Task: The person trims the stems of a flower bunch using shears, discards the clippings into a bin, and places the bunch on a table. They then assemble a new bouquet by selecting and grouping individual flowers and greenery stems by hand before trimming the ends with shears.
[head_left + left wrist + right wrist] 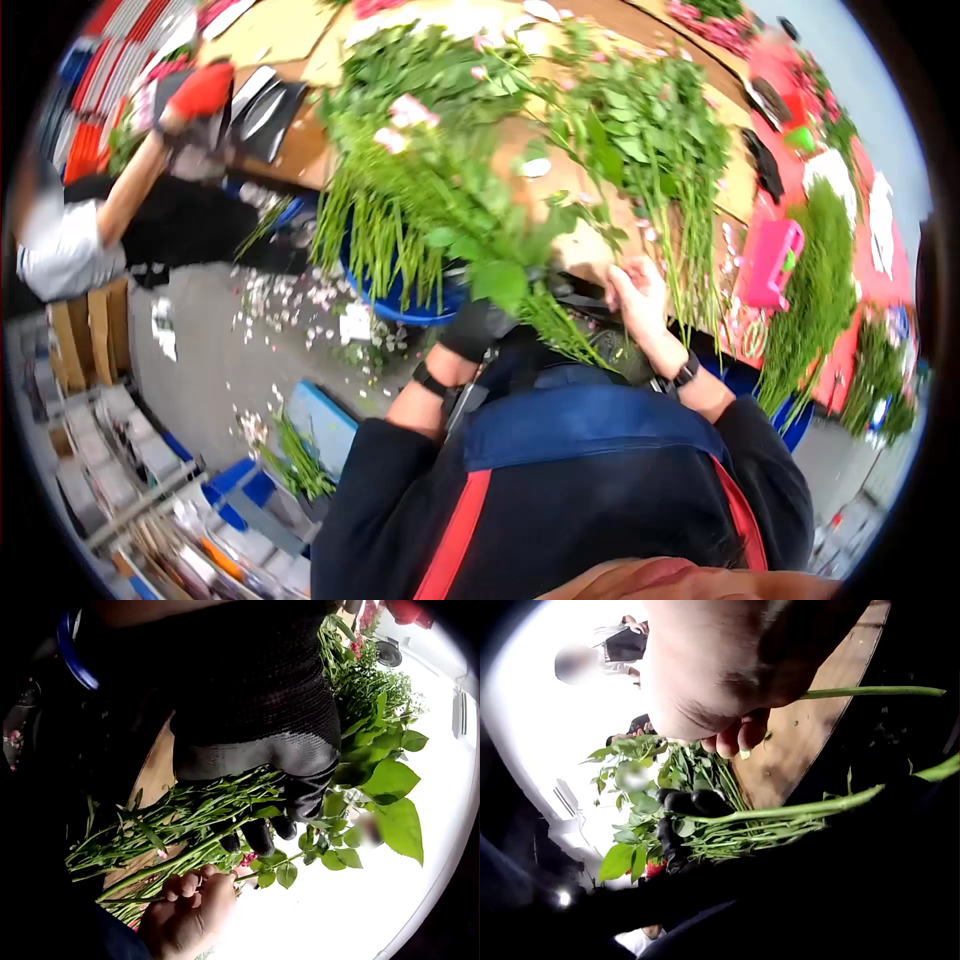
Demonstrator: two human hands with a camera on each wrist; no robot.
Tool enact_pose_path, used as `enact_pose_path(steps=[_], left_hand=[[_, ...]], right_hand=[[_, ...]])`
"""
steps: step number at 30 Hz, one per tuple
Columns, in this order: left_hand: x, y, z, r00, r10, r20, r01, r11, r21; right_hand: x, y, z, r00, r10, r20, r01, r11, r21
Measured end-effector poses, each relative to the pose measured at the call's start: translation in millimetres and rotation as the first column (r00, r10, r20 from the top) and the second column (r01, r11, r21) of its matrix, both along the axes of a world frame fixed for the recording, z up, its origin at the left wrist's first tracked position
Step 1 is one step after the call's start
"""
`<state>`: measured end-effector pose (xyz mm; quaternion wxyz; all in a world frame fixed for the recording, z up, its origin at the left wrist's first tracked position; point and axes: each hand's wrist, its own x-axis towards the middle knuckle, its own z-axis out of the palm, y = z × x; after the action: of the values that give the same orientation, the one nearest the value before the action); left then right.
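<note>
My left hand, in a black glove, grips a bunch of green stems. In the left wrist view its fingers curl round them, and broad leaves stick out past the hand. The stem ends point down toward my apron. To the right of the bunch, my bare right hand pinches a single stem between thumb and fingers. That stem runs out behind the hand in the right wrist view. The gloved fingertips show there, wrapped over the bunch.
Heaps of leafy stems and more cut stems lie on the wooden table. A blue bucket stands under its edge. At right are a pink container and feathery greenery. Another person wears a red glove at left.
</note>
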<state>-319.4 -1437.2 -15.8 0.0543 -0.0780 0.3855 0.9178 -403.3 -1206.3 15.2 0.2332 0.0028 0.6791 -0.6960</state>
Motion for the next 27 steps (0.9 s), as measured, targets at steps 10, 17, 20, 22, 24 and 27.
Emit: enact_pose_path(steps=[10,17,20,22,24,27], left_hand=[[-5,-4,-9,0.979,-0.164,0.120,0.089,0.876,0.473],[-18,11,16,0.964,-0.245,0.100,0.173,0.869,0.464],[-22,24,23,0.953,-0.269,0.143,0.151,0.825,0.545],[-20,29,9,0.950,-0.241,0.197,0.101,0.838,0.536],[-21,34,25,0.977,-0.158,0.142,0.120,0.962,0.244],[-17,39,43,0.991,-0.069,0.118,0.013,0.907,0.420]], right_hand=[[-139,78,-45,0.715,0.312,-0.626,0.536,0.331,0.777],[-145,108,-34,0.691,0.068,-0.719,0.536,0.620,0.574],[-118,112,-13,0.658,-0.035,-0.752,0.508,0.759,0.408],[-95,111,-2,0.726,-0.126,-0.676,0.434,0.847,0.308],[-68,100,21,0.751,-0.080,-0.656,0.319,0.913,0.254],[-29,82,49,0.743,0.027,-0.669,0.181,0.954,0.240]])
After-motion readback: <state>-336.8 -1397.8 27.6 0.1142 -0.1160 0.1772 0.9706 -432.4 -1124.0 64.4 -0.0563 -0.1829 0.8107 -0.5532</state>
